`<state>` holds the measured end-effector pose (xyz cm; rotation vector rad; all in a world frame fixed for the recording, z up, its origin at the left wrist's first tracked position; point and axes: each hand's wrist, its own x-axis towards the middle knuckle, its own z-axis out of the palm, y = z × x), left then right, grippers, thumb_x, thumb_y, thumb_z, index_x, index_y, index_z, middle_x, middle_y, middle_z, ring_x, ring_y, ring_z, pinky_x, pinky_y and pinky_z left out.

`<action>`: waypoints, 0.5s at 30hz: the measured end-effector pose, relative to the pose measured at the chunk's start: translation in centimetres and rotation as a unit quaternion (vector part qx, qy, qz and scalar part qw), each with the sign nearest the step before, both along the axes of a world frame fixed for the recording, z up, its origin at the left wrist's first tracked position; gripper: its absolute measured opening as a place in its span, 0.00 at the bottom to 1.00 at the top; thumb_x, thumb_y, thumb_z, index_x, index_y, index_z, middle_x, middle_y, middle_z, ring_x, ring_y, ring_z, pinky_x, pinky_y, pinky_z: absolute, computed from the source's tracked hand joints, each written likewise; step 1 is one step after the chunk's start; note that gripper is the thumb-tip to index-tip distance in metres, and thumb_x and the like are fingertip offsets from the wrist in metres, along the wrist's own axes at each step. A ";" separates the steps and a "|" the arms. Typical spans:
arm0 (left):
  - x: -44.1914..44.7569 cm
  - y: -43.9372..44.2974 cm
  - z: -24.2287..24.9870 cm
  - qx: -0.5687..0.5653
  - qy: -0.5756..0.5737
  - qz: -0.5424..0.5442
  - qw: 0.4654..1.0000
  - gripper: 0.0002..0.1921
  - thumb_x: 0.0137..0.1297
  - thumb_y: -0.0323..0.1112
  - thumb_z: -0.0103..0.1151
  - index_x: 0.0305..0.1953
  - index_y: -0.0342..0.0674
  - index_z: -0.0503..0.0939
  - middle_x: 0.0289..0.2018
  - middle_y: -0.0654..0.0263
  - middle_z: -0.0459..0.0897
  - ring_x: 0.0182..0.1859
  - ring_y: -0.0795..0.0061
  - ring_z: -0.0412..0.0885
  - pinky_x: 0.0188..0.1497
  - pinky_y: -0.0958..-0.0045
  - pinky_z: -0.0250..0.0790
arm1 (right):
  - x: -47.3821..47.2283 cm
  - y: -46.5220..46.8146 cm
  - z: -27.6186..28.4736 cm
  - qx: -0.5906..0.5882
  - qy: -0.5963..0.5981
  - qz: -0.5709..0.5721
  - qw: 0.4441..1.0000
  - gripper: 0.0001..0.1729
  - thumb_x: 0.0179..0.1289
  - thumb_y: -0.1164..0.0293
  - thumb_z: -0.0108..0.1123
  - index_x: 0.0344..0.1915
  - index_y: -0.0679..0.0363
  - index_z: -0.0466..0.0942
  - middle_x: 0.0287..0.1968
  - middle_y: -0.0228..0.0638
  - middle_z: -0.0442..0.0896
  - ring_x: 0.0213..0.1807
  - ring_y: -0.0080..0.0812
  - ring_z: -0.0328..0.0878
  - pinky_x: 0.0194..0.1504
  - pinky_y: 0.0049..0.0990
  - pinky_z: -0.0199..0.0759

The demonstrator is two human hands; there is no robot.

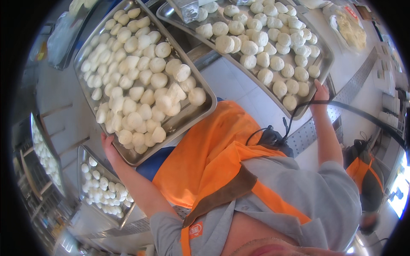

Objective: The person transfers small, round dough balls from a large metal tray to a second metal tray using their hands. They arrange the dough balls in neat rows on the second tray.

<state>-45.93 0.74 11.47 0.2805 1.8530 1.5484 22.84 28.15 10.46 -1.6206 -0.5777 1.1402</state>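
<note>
My left hand grips the near-left corner of a metal sheet tray heaped with pale dough balls. Some of these balls are pressed together in clumps. On the other side, my right hand holds the near-right edge of a second metal tray, its fingers partly hidden by the rim. Floury dough balls cover much of that tray, denser toward its far end. Both trays lie at an angle in front of me, with a gap between their near ends.
A lower tray of dough balls and another tray stand at left. A black cable arches over my right wrist. At right are a bag of dough and a person in an orange apron. A metal-sided object overlaps the right tray.
</note>
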 end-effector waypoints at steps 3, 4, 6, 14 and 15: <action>0.3 -0.1 0.2 0.005 -0.003 -0.007 1.000 0.26 0.52 0.28 0.50 0.57 0.34 0.68 0.49 0.57 0.76 0.49 0.64 0.77 0.54 0.67 0.68 | -0.7 -2.2 1.5 -0.017 0.024 -0.021 0.999 0.15 0.64 0.72 0.57 0.49 0.65 0.73 0.43 0.39 0.80 0.43 0.34 0.79 0.46 0.34 0.77; 0.3 0.0 0.2 0.006 -0.002 -0.013 1.000 0.26 0.52 0.28 0.50 0.57 0.34 0.69 0.48 0.57 0.77 0.49 0.64 0.77 0.54 0.67 0.69 | -1.5 -2.9 2.0 -0.023 0.012 -0.021 0.999 0.15 0.64 0.72 0.57 0.50 0.65 0.73 0.43 0.38 0.79 0.43 0.34 0.79 0.45 0.33 0.77; -0.3 0.0 0.0 0.008 0.004 -0.026 1.000 0.25 0.52 0.28 0.50 0.56 0.34 0.69 0.47 0.57 0.77 0.48 0.64 0.77 0.53 0.67 0.69 | -2.0 -3.5 1.9 -0.053 0.010 -0.034 0.998 0.15 0.65 0.71 0.56 0.51 0.63 0.72 0.44 0.38 0.78 0.42 0.34 0.79 0.45 0.33 0.77; -0.7 0.2 -0.6 0.012 0.047 -0.041 0.998 0.22 0.50 0.26 0.50 0.51 0.33 0.71 0.45 0.59 0.78 0.46 0.68 0.77 0.53 0.69 0.69 | -5.0 -3.8 -2.2 -0.040 0.137 -0.025 0.989 0.09 0.61 0.70 0.57 0.38 0.65 0.72 0.32 0.35 0.77 0.33 0.31 0.78 0.30 0.31 0.75; -0.1 0.5 -0.2 0.017 0.039 -0.035 0.998 0.22 0.50 0.26 0.50 0.51 0.33 0.72 0.45 0.59 0.78 0.46 0.68 0.77 0.53 0.69 0.69 | -5.4 -3.5 -2.1 -0.054 0.123 -0.013 0.991 0.09 0.61 0.70 0.57 0.37 0.65 0.72 0.31 0.35 0.77 0.31 0.32 0.78 0.29 0.31 0.75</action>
